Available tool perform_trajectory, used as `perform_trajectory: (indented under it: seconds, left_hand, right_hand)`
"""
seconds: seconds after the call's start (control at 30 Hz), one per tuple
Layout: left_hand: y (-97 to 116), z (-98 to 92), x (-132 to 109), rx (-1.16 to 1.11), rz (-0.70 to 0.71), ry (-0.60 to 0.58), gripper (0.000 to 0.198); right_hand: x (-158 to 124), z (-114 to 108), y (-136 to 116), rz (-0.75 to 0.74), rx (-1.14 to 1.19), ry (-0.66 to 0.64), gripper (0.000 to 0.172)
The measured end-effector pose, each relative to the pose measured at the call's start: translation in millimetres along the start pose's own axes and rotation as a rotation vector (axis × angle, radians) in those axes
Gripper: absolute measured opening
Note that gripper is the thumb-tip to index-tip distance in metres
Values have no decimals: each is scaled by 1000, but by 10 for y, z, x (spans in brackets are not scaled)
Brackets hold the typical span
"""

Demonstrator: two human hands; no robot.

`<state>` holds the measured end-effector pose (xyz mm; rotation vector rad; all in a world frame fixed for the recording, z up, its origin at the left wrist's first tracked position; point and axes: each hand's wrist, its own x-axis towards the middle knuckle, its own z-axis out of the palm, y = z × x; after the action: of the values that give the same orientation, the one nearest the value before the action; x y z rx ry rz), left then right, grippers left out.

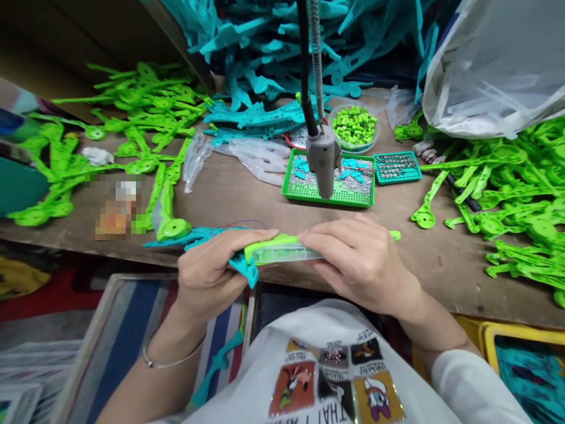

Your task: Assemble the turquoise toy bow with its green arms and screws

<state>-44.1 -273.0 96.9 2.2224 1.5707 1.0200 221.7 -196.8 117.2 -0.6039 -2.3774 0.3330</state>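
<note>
Both hands grip one assembly at the table's near edge. It joins a lime-green plastic part with a clear cover (282,253) and a turquoise plastic part (249,271). My left hand (214,262) is closed round its left end, thumb along the top. My right hand (359,259) pinches it near the middle, fingers hiding much of that side. A green tip pokes out past the right knuckles. More turquoise plastic (189,237) with thin wires lies behind my left hand; whether it belongs to the held piece I cannot tell.
A grey electric screwdriver (321,162) hangs over a green tray (329,199) of screws. Beside it are a blue tray (398,168) of round metal pieces and a tub of green bits (355,126). Green parts (529,176) pile up right and left; turquoise parts (273,47) heap behind.
</note>
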Motion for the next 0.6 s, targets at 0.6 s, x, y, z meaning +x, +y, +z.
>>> perform_trajectory:
  seconds: [0.6]
  left_hand:
    - [-47, 249, 17, -30, 141, 87, 44]
  right_hand:
    - [-100, 37, 152, 53, 66, -27, 19]
